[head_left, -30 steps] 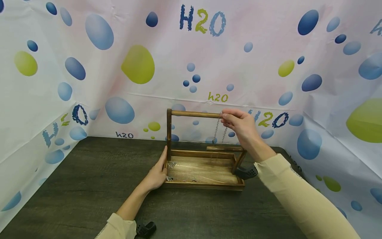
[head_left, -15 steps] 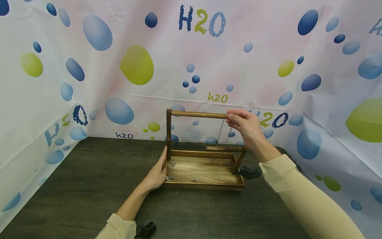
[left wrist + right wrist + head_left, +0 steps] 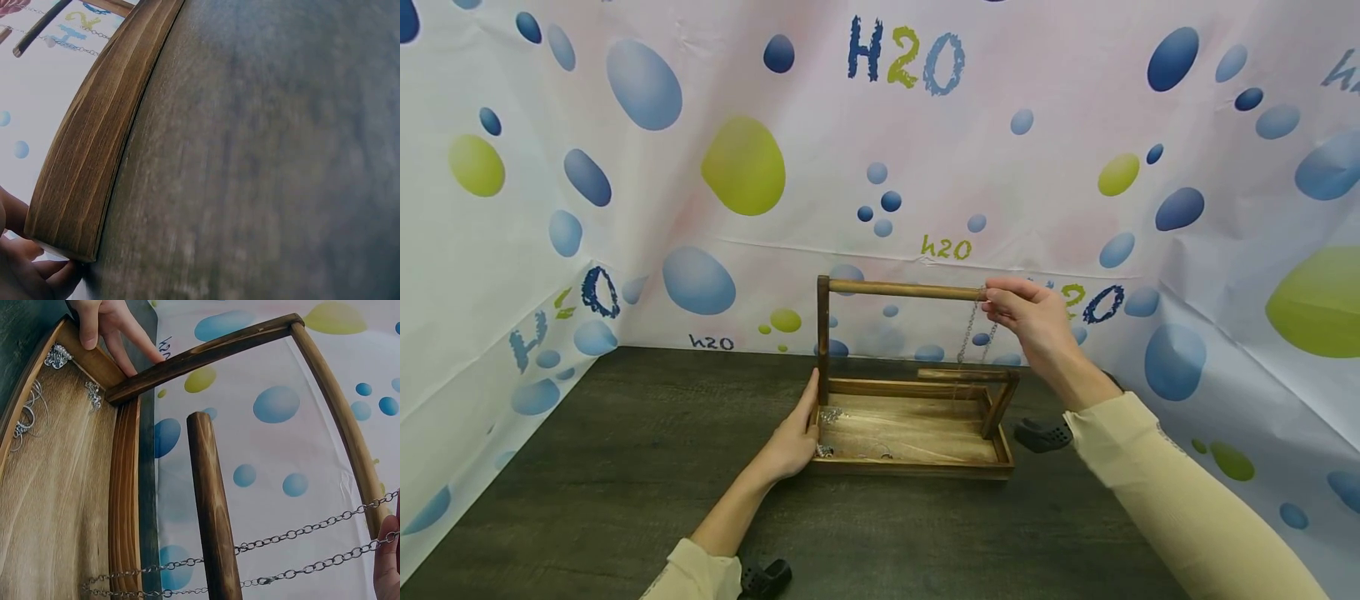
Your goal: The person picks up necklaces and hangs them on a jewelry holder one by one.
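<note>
A wooden jewelry stand (image 3: 917,469) has a low tray, a tall bar reaching right from its left post, and a shorter bar (image 3: 955,374) reaching left from its right post. My right hand (image 3: 1037,321) pinches a silver chain necklace (image 3: 294,534) at the right part of the tall bar (image 3: 902,288); its two strands hang down behind the short bar. At the tray's left end, my left hand (image 3: 788,440) grips the end wall, thumb over the rim and fingers along the outside. Small silver jewelry (image 3: 58,356) and thin rings (image 3: 26,415) lie in the tray.
The stand sits on a dark wood-grain table (image 3: 625,467). A white backdrop (image 3: 820,100) with blue and green spots rises behind and at both sides. Dark wrist straps show at both sleeves.
My right hand has slid right along the tall bar, carrying the chain necklace with it. The left hand and the stand have stayed in place.
</note>
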Demonstrator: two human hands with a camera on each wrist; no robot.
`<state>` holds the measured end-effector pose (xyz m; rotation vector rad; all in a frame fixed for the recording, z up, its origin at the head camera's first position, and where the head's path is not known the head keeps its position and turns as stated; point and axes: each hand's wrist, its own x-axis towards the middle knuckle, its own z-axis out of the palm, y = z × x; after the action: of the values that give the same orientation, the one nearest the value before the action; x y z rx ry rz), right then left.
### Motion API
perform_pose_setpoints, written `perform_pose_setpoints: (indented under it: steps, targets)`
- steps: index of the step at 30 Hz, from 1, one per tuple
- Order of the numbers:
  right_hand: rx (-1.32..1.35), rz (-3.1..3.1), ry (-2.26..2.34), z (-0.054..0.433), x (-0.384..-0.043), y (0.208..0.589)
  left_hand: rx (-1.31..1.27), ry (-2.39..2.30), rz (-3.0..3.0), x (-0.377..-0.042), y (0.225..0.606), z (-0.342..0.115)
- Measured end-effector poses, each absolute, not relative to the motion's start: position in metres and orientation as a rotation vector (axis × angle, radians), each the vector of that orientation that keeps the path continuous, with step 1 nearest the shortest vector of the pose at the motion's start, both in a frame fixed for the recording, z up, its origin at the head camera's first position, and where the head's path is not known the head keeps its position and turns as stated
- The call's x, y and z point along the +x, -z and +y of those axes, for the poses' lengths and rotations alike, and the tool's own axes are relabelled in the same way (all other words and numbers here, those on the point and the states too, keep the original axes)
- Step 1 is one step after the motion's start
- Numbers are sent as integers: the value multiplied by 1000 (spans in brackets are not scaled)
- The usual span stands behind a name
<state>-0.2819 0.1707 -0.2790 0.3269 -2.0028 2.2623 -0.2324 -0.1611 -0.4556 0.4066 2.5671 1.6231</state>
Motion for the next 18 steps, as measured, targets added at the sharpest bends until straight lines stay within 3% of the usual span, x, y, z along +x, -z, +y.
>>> perform_pose_setpoints:
  steps: [18]
  targets:
    - [211,-1962,-2268,180,-274,296,411,-1641,2524,-229,455,-165]
